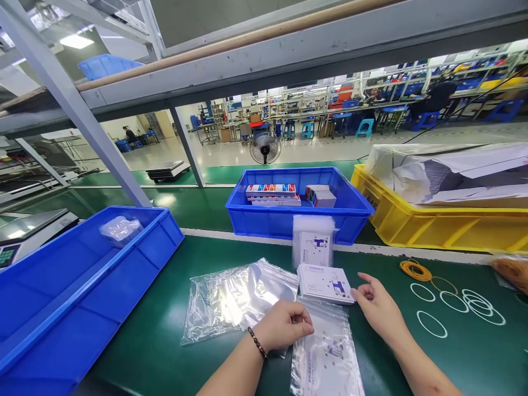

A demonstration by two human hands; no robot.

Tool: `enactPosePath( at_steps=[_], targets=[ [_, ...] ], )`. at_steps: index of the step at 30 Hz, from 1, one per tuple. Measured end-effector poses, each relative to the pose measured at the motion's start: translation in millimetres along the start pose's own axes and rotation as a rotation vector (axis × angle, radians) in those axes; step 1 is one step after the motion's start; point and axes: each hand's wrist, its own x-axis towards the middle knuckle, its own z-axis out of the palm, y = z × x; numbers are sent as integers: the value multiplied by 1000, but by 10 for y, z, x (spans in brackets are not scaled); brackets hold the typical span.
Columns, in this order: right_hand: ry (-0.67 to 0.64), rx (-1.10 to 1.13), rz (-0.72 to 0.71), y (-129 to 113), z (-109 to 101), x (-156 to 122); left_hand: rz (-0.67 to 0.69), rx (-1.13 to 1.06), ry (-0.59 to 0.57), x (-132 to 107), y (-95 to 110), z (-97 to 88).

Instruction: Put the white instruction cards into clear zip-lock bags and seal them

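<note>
My left hand [284, 325] is closed in a pinch on the top edge of a clear zip bag [328, 357] that holds a printed white card and lies flat on the green mat [165, 352]. My right hand [377, 309] hovers beside a small stack of white printed cards [325, 283], fingers loosely apart and nearly touching its right edge. Another bagged card [312, 242] leans upright against the middle blue bin [289, 220]. A pile of empty clear bags [237, 297] lies left of my left hand.
A large blue bin [61, 297] with one plastic bag stands at the left, beside a scale [25, 231]. The middle bin holds coloured boxes. A yellow bin [445, 225] of sheets is at the right. White and orange rubber bands [454, 300] lie on the mat.
</note>
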Motion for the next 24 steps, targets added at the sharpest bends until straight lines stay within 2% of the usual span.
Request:
enactPosePath(
  at_steps=[7,12,15,19,24],
  targets=[
    [7,102,65,-2,23,-25,73,49,-36,-5,-40,37],
    [80,259,104,-19,-18,-29,56,32,-31,-9,-37,41],
    [78,394,126,-96,-65,-75,71,34,-33,-10,-27,43],
    [-39,605,126,-240,-119,-191,111,-9,-35,-6,-21,49],
    [-277,508,88,-287,-182,-272,75,-141,-9,12,-62,66]
  ],
)
